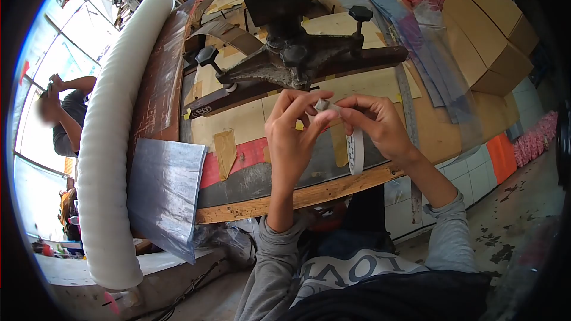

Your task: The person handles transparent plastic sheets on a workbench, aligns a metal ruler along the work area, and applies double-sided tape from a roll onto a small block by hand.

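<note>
In front of the machine, both hands are raised close together over the worktable's front edge. My left hand [291,137] is closed, its thumb and fingers pinching a small grey blocky piece [322,105] whose kind I cannot make out. Close beside it, my right hand [379,128] is closed in a pinch, thumb against forefinger. A roll of tape [355,153], a white ring with dark print on its inner side, hangs edge-on under the right fingers. Where the roll meets the fingers is partly hidden.
A dark metal machine head with a crossbar [297,65] and black knobs stands just beyond the hands. A long white foam roll [113,119] and clear plastic sheets [163,187] lie left. Cardboard boxes [485,30] are at right. Another person [68,113] is at far left.
</note>
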Motion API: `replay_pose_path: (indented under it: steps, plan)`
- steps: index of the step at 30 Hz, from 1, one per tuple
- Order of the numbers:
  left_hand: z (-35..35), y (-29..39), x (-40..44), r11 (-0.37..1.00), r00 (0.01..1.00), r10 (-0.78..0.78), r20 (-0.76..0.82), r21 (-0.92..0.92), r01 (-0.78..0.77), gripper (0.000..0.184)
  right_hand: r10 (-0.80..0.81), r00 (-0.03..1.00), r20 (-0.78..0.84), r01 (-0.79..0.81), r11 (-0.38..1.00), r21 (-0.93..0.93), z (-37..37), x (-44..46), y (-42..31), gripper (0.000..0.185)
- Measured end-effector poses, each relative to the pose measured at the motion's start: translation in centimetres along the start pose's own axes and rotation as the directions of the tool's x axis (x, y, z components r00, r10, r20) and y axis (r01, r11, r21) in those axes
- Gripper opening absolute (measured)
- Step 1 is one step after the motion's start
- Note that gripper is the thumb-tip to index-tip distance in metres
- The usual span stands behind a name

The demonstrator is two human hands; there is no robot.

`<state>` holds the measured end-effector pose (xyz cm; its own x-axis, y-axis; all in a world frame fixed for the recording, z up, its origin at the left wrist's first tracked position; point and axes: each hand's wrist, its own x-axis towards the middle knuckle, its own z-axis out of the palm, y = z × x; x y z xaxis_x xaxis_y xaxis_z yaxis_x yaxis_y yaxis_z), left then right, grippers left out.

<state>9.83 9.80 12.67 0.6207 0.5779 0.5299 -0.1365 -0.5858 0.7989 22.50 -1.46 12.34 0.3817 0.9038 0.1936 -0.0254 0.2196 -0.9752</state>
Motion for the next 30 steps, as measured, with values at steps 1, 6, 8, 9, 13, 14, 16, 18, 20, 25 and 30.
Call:
replay_pose_path:
  steps: [1, 6, 8, 9, 13, 14, 16, 18, 20, 25, 30]
  plan:
    - [-0.1, -0.1, 0.0, 0.997, 0.999, -0.003, 0.047, -0.081, 0.007, 0.031, 0.008, 1.000, 0.002, -0.008, 1.000, 0.014, 0.0, 0.0, -0.1, 0.020]
    - [-0.5, 0.8, 0.4, 0.966, 0.997, 0.005, 0.075, -0.259, 0.015, 0.025, 0.043, 0.999, 0.017, -0.044, 0.998, 0.046, -0.3, -0.2, -0.2, 0.019]
    - [-1.0, 0.3, 0.5, 0.969, 0.994, 0.043, 0.104, -0.247, -0.016, 0.024, 0.049, 0.998, 0.037, -0.051, 0.997, 0.052, -0.3, -0.1, -0.3, 0.019]
    - [-1.1, -0.1, 0.6, 0.975, 0.992, 0.068, 0.109, -0.219, -0.042, 0.023, 0.053, 0.997, 0.047, -0.055, 0.997, 0.055, -0.3, 0.0, -0.3, 0.019]
    - [-1.9, -0.6, 0.6, 0.993, 0.982, 0.088, 0.170, -0.091, -0.073, 0.022, 0.045, 0.997, 0.070, -0.049, 0.998, 0.051, -0.3, 0.1, -0.2, 0.017]
    - [-2.0, -0.5, 0.6, 0.995, 0.980, 0.104, 0.171, -0.017, -0.103, 0.021, 0.054, 0.996, 0.074, -0.057, 0.998, 0.042, -0.3, 0.2, -0.2, 0.017]
    - [-2.3, 0.3, 0.6, 0.979, 0.975, 0.136, 0.179, 0.130, -0.160, 0.020, 0.066, 0.995, 0.079, -0.068, 0.997, 0.028, -0.3, 0.1, -0.2, 0.015]
    - [-2.7, 0.8, 0.5, 0.958, 0.967, 0.156, 0.204, 0.208, -0.198, 0.020, 0.070, 0.994, 0.086, -0.072, 0.997, 0.017, -0.3, 0.2, -0.3, 0.015]
    - [-2.9, 1.0, 0.3, 0.933, 0.957, 0.183, 0.224, 0.268, -0.241, 0.021, 0.062, 0.994, 0.092, -0.062, 0.998, 0.000, -0.2, 0.3, -0.2, 0.015]
    - [-3.5, 1.3, 0.3, 0.844, 0.918, 0.282, 0.280, 0.381, -0.376, 0.027, 0.081, 0.988, 0.132, -0.080, 0.997, -0.010, -0.2, 0.5, -0.3, 0.019]
    - [-3.7, 1.4, 0.3, 0.788, 0.916, 0.302, 0.264, 0.472, -0.396, 0.028, 0.092, 0.985, 0.146, -0.086, 0.995, -0.053, -0.1, 0.5, -0.1, 0.021]
